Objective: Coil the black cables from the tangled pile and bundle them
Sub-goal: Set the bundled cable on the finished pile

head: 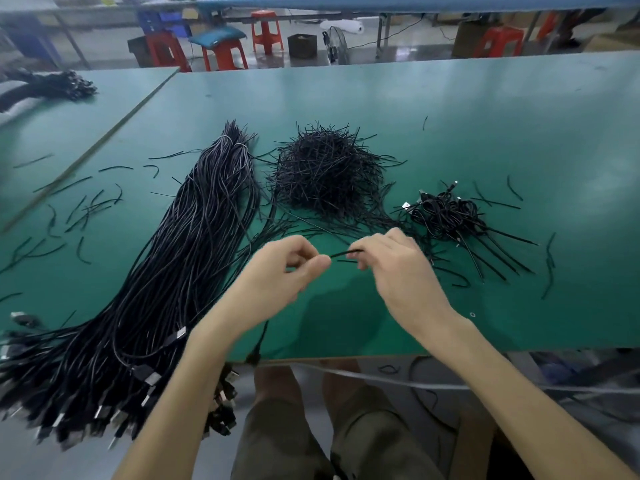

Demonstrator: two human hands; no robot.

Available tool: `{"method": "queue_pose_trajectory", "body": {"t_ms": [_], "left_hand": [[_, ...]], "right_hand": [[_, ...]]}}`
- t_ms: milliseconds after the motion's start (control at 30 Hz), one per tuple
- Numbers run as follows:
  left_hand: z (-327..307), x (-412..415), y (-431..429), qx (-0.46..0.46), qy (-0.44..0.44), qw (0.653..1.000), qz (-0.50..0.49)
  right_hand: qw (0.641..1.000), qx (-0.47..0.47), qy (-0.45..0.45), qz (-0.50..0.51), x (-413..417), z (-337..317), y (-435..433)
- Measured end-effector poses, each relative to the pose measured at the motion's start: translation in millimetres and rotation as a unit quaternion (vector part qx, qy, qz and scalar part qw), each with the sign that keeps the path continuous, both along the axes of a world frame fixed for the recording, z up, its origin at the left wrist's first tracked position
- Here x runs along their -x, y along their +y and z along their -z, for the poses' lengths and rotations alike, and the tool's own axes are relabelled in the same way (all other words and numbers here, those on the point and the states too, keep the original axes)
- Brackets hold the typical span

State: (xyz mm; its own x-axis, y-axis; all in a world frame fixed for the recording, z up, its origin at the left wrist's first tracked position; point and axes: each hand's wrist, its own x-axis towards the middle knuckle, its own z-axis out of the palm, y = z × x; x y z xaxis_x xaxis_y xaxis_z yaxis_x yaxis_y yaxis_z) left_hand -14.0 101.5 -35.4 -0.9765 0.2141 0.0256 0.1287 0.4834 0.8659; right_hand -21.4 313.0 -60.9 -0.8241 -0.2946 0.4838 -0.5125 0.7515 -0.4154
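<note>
A long thick bundle of black cables (180,258) lies diagonally on the left of the green table (485,140), its plug ends hanging over the front edge. Behind my hands sits a heap of short black twist ties (325,171). To the right lies a small pile of coiled, tied cables (446,216). My left hand (280,271) and my right hand (391,265) are held close together above the table. Between them they pinch one short black tie (346,253), each hand at one end.
Loose ties are scattered over the table's left side (83,206) and far right (549,265). Another dark cable bundle (52,86) lies on the adjoining table at the back left. Red stools (225,53) stand beyond. The front table edge (346,356) runs just under my forearms.
</note>
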Motion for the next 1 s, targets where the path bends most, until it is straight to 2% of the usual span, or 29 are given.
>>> {"method": "queue_pose_trajectory", "body": {"t_ms": [100, 200, 333, 467, 500, 600, 667, 833, 933, 1000], "left_hand": [[-6, -2, -18, -0.187, -0.014, 0.982, 0.007], [-7, -2, -30, -0.362, -0.024, 0.929, 0.071], [-2, -1, -33, -0.496, -0.045, 0.853, 0.158], [5, -2, -28, -0.616, -0.077, 0.776, 0.114], [7, -2, -26, -0.62, -0.088, 0.775, 0.085], [8, 4, -20, -0.578, -0.101, 0.809, -0.041], [10, 6, -20, -0.568, -0.099, 0.811, -0.097], [18, 6, -17, -0.611, -0.094, 0.78, -0.1], [18, 5, -16, -0.621, -0.084, 0.773, -0.102], [16, 4, -16, -0.656, -0.082, 0.746, -0.082]], "right_hand": [[0.996, 0.063, -0.042, 0.044, 6, -1, 15], [0.995, 0.076, -0.052, 0.048, 3, -1, 18], [0.998, 0.049, -0.005, 0.042, -5, -1, 16], [0.999, -0.013, 0.04, 0.025, -12, 1, 15], [0.998, -0.025, 0.046, 0.018, -13, 2, 14], [0.997, -0.059, 0.045, -0.018, -16, 4, 18], [0.995, -0.085, 0.029, -0.034, -19, 7, 21], [0.995, -0.078, -0.006, -0.063, -21, 7, 25], [0.994, -0.064, -0.034, -0.08, -19, 6, 28], [0.993, -0.067, -0.049, -0.082, -17, 6, 30]]}}
